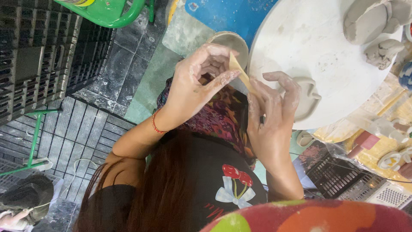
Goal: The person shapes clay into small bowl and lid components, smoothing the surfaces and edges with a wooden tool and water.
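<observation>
Right now my left hand (193, 86) pinches a thin yellow rib tool (240, 73) between thumb and forefinger; my right hand (272, 111), fingers loosely curled, holds nothing and touches the tool's lower edge beside the small clay piece (307, 96) on the round white board (300, 47); I judge slow, light strokes best.

The floor (128, 47) was dark grey tile, dusted with pale residue. Black slatted plastic crates (38, 51) stood stacked at one side, beside a green metal frame (111, 15). A blue mat (227, 15) lay near a round white work board (309, 43).
</observation>
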